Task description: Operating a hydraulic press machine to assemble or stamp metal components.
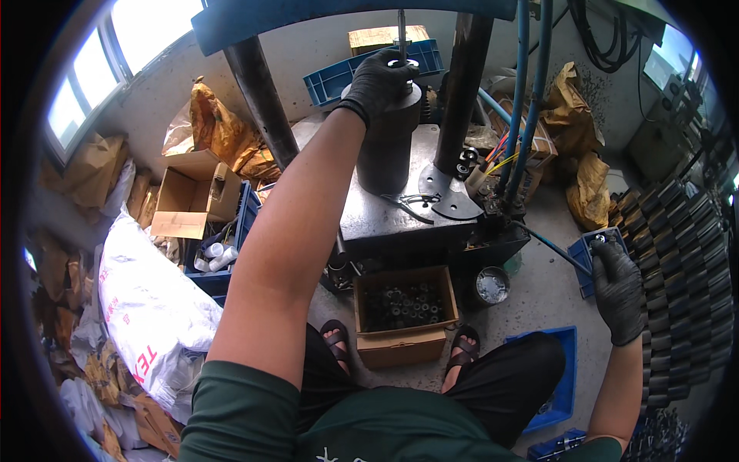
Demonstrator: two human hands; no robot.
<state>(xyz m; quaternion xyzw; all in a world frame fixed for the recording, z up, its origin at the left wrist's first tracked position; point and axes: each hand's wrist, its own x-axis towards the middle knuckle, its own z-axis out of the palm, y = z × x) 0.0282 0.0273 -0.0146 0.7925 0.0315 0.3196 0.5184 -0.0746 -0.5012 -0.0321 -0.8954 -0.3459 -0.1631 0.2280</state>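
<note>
My left hand, in a black glove, reaches far forward to the top of a thick grey metal cylinder. Its fingers close round a shiny ring-shaped metal part, just below a thin vertical rod. The cylinder stands upright on the steel bed of a press. Out to the right, my gloved right hand is at a small blue bin. A small shiny metal piece shows at its pinched fingertips; its exact kind cannot be made out.
Dark posts flank the cylinder. Between my feet sits a cardboard box of small metal rings, beside a round tin. Stacked dark metal cylinders line the right. A white sack and an open carton are left.
</note>
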